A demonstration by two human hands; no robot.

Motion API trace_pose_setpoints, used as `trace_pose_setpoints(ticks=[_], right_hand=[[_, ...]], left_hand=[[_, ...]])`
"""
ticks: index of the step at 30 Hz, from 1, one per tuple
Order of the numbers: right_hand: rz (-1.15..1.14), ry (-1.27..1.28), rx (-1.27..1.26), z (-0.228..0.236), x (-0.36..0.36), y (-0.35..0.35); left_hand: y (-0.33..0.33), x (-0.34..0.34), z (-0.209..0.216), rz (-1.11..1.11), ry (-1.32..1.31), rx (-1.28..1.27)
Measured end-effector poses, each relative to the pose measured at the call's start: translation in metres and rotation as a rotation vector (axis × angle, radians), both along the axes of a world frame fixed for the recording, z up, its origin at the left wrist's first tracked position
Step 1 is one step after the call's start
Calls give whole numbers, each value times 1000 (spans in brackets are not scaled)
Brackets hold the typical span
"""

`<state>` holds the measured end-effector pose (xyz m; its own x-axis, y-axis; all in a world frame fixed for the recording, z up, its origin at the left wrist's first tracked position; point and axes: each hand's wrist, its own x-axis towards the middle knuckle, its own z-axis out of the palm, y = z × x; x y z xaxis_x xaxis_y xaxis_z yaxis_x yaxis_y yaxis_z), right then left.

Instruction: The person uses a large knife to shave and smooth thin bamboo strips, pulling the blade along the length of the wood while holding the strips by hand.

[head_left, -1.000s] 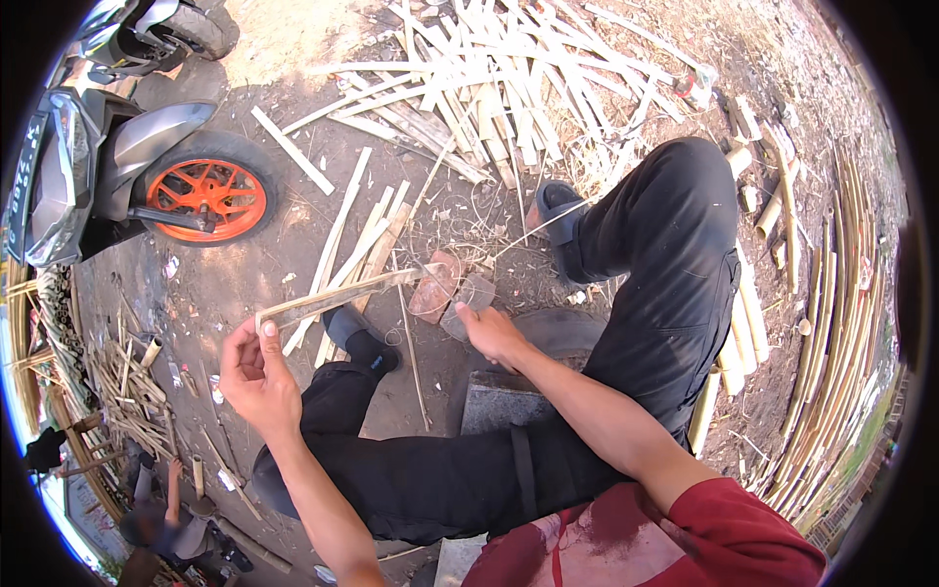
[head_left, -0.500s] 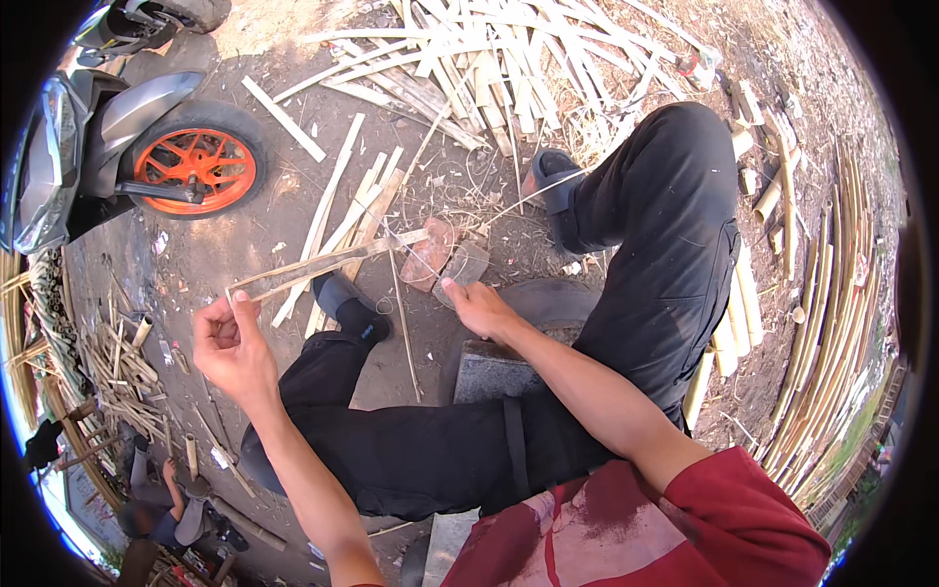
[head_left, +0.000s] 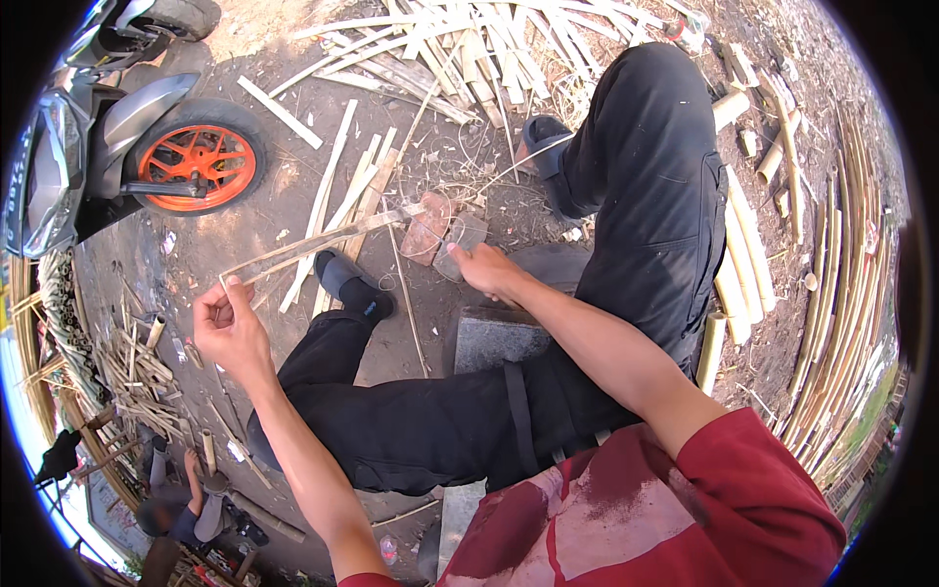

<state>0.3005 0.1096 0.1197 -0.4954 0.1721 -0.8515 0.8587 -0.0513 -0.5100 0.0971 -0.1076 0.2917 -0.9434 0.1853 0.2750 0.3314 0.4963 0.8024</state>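
My left hand (head_left: 230,323) is closed at the left, its thumb and fingertips pinching the bent end of a thin bamboo strip (head_left: 284,259). From that end two narrow strands run to the right and come together near a reddish brick (head_left: 427,230). A greyish brick (head_left: 469,233) lies against the reddish one. Beside the grey brick is my right hand (head_left: 489,271), fingers curled and thumb pointing at the bricks. What it grips, if anything, is too small to make out. Thin pale fibres loop around the bricks.
Split bamboo slats (head_left: 479,59) lie heaped ahead, with more slats (head_left: 337,181) beside my sandalled foot. A motorbike's orange wheel (head_left: 199,166) stands at left. Long bamboo poles (head_left: 831,303) line the right. A stone block (head_left: 497,342) sits between my legs. Another person (head_left: 186,504) is at lower left.
The view has shifted slightly. Both hands keep nearly the same places, the left still pinching the bamboo strip and the right still beside the grey brick.
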Motion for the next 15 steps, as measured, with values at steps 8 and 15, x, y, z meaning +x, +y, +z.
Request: trace_pose_setpoints(ticks=[8, 15], right_hand=[[-28, -40, 54, -26, 12, 7], [36, 146, 8, 2, -12, -7]], left_hand=[[10, -2, 6, -15, 8, 2], [13, -7, -2, 3, -9, 78]])
